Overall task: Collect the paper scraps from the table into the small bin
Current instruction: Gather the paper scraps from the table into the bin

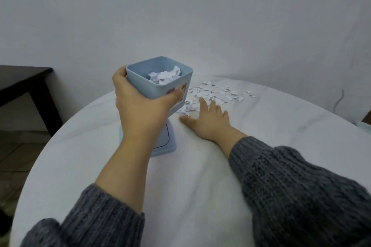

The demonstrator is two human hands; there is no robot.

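A small light-blue bin is held above the round white table, tilted slightly, with crumpled white paper inside it. My left hand grips it from the near side, thumb across its front, fingers around its left wall. Several torn white paper scraps lie spread on the table just right of the bin. My right hand rests flat on the table with straight fingers, fingertips touching the near edge of the scrap pile.
The bin's blue lid lies flat on the table under my left forearm. A dark wooden table stands at the left beside the wall. A thin cable hangs at the far right.
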